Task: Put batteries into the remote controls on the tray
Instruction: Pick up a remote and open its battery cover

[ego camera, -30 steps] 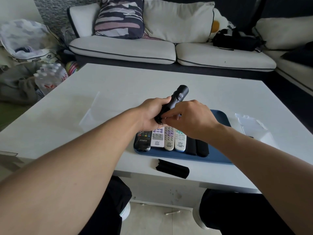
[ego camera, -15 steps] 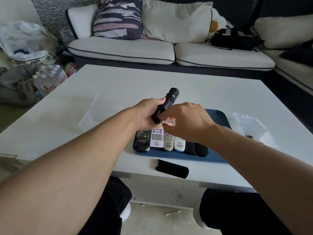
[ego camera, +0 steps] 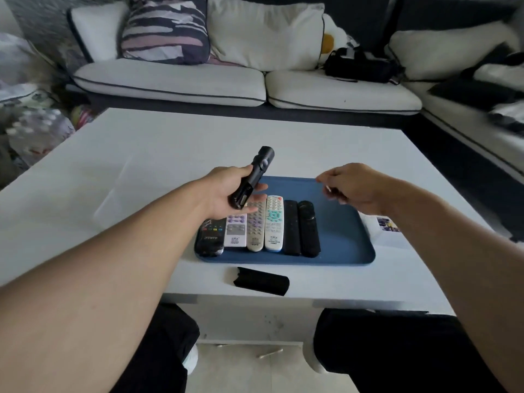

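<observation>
On the white tabletop [ego camera: 141, 177], a blue tray [ego camera: 340, 236] holds six remotes (labels unreadable). Left hand [ego camera: 226, 191] grips a black remote [ego camera: 252, 177]; right hand [ego camera: 351, 184] hovers loosely curled, holding nothing visible.

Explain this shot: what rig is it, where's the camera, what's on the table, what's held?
No robot here: a person works bare-handed, filmed by one wide-angle camera on their head, looking down. The left hand holds a black remote control above a blue tray on a white table. The right hand, fingers loosely curled, hovers over the tray; whether it holds anything is unclear. Six remotes lie side by side on the tray: a black one, three light ones, two black. A black battery cover lies on the table in front of the tray.
</observation>
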